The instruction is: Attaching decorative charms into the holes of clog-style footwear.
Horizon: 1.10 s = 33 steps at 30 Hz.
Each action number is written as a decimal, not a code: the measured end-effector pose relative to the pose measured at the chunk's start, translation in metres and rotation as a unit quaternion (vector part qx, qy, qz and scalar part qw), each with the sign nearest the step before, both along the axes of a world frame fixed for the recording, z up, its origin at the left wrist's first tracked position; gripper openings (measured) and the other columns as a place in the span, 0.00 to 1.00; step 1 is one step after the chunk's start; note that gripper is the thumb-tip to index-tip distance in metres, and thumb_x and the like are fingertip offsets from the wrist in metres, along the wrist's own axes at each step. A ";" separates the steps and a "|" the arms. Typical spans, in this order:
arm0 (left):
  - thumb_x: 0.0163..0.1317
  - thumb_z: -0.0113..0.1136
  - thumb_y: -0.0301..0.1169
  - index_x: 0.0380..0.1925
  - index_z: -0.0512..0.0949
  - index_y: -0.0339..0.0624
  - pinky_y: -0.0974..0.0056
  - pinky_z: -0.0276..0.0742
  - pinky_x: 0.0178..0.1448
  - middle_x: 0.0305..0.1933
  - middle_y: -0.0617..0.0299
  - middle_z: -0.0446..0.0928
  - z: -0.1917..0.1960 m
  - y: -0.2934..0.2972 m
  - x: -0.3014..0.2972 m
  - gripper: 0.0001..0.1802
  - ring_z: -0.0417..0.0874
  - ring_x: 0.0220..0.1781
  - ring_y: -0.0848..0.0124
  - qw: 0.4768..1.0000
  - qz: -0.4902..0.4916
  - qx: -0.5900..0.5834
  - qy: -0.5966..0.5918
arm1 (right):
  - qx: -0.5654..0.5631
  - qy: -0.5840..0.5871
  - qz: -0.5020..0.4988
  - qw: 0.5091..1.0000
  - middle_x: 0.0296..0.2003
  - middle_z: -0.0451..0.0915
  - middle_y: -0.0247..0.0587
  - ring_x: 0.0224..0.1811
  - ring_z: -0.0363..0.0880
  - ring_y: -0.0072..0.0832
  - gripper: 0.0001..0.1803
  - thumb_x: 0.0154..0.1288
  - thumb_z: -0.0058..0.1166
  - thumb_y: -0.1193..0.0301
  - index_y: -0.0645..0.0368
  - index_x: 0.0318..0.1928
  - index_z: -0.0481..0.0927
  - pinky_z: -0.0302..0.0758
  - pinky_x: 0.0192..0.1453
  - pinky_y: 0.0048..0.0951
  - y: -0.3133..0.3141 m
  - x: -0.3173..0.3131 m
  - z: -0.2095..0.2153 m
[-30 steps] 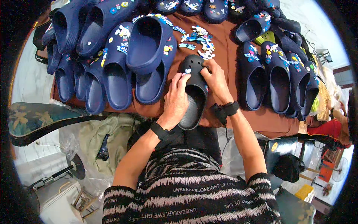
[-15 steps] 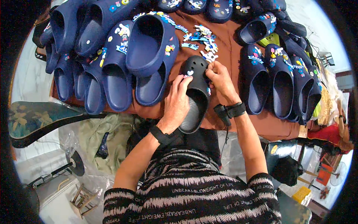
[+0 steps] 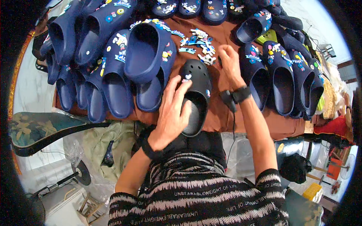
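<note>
- One black clog is sitting in front of the person at the near edge of a brown cloth, toe pointing away, heel toward the body
- One white heart charm is showing on its upper, just beyond the left fingertips
- One heap of loose charms, overlapping too much to count, is lying beyond the toe
- Two stacked clogs, both navy, are standing left of the black one
- Four upright clogs, navy with charms, are lining up at the right
- The left hand is lying along the clog's left side, fingers reaching onto the upper, thumb spreading over the opening; whether it is gripping, I cannot tell
- The right hand is hovering right of the toe, apart from it, fingers curling closed; anything inside is staying hidden
</note>
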State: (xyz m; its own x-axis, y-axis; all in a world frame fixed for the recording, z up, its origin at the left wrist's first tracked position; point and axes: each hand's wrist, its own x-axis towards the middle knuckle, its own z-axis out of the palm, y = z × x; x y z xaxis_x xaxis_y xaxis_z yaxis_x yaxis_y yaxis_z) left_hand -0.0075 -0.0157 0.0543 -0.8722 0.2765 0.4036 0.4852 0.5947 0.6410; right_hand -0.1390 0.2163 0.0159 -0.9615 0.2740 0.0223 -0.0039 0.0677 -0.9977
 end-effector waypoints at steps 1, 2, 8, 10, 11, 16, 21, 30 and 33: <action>0.64 0.50 0.20 0.66 0.68 0.37 0.52 0.61 0.77 0.69 0.41 0.68 0.023 -0.002 0.007 0.28 0.68 0.73 0.48 0.996 -0.062 0.060 -0.013 | 0.063 0.009 0.004 0.998 0.23 0.78 0.37 0.23 0.77 0.24 0.16 0.74 0.50 0.63 0.64 0.38 0.80 0.73 0.28 0.29 0.000 -0.015 -0.002; 0.65 0.50 0.22 0.65 0.70 0.35 0.53 0.60 0.77 0.68 0.43 0.70 0.046 -0.003 0.015 0.26 0.68 0.73 0.50 0.984 -0.129 0.120 -0.026 | 0.061 0.011 0.002 0.998 0.23 0.78 0.37 0.23 0.77 0.24 0.16 0.74 0.50 0.63 0.64 0.38 0.80 0.73 0.28 0.29 0.006 -0.029 -0.008; 0.73 0.51 0.46 0.60 0.73 0.24 0.42 0.73 0.61 0.66 0.19 0.58 0.100 0.026 0.123 0.31 0.71 0.59 0.27 0.698 -0.425 0.568 -0.096 | 0.282 0.003 0.097 0.955 0.31 0.83 0.57 0.37 0.85 0.45 0.31 0.74 0.47 0.48 0.69 0.38 0.81 0.76 0.44 0.45 0.008 -0.052 -0.006; 0.75 0.46 0.54 0.54 0.76 0.16 0.36 0.80 0.51 0.61 0.00 0.54 0.104 0.063 0.152 0.40 0.74 0.50 0.12 0.484 -0.451 0.749 -0.027 | 0.317 -0.028 0.098 0.943 0.32 0.84 0.59 0.39 0.85 0.49 0.29 0.73 0.48 0.49 0.68 0.40 0.83 0.77 0.47 0.46 0.005 -0.041 0.005; 0.72 0.48 0.57 0.56 0.80 0.32 0.28 0.78 0.49 0.60 0.05 0.61 0.145 0.089 0.099 0.36 0.72 0.54 0.13 0.436 -0.380 0.806 0.127 | 0.317 -0.009 0.091 0.944 0.33 0.84 0.59 0.40 0.85 0.51 0.28 0.72 0.49 0.50 0.67 0.40 0.83 0.77 0.47 0.46 0.005 -0.033 0.007; 0.73 0.48 0.57 0.50 0.83 0.37 0.35 0.81 0.44 0.57 0.10 0.66 0.145 0.087 0.078 0.32 0.77 0.48 0.21 0.468 -0.402 0.777 0.125 | 0.322 0.070 0.162 0.930 0.35 0.84 0.58 0.41 0.85 0.50 0.17 0.69 0.53 0.61 0.64 0.42 0.84 0.78 0.46 0.44 -0.002 0.012 0.017; 0.74 0.48 0.56 0.43 0.86 0.44 0.44 0.85 0.38 0.53 0.16 0.72 0.139 0.072 0.066 0.28 0.83 0.41 0.33 0.507 -0.448 0.724 0.137 | 0.324 0.103 0.306 0.889 0.45 0.83 0.52 0.51 0.82 0.49 0.15 0.68 0.53 0.66 0.59 0.51 0.83 0.78 0.55 0.43 -0.027 0.029 0.016; 0.65 0.61 0.26 0.63 0.71 0.35 0.55 0.60 0.76 0.67 0.42 0.68 0.017 -0.005 0.009 0.26 0.67 0.72 0.49 0.992 -0.063 0.099 -0.037 | 0.451 0.175 0.408 0.775 0.47 0.79 0.48 0.52 0.80 0.50 0.17 0.62 0.50 0.76 0.57 0.51 0.82 0.78 0.55 0.46 -0.039 0.025 0.025; 0.66 0.57 0.25 0.70 0.63 0.34 0.51 0.55 0.80 0.72 0.40 0.63 -0.048 0.009 -0.011 0.32 0.60 0.77 0.46 0.998 0.006 0.051 -0.046 | 0.435 0.168 0.421 0.778 0.46 0.77 0.49 0.52 0.79 0.50 0.11 0.65 0.51 0.75 0.60 0.47 0.79 0.77 0.55 0.46 -0.040 0.018 0.021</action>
State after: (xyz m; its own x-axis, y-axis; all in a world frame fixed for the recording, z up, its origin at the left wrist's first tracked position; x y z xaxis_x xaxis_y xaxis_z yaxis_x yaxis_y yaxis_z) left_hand -0.0182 -0.0071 0.0066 -0.9099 0.2281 0.3464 0.4145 0.5297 0.7400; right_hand -0.1209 0.1760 0.0364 -0.6912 -0.7096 0.1366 -0.6635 0.5482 -0.5092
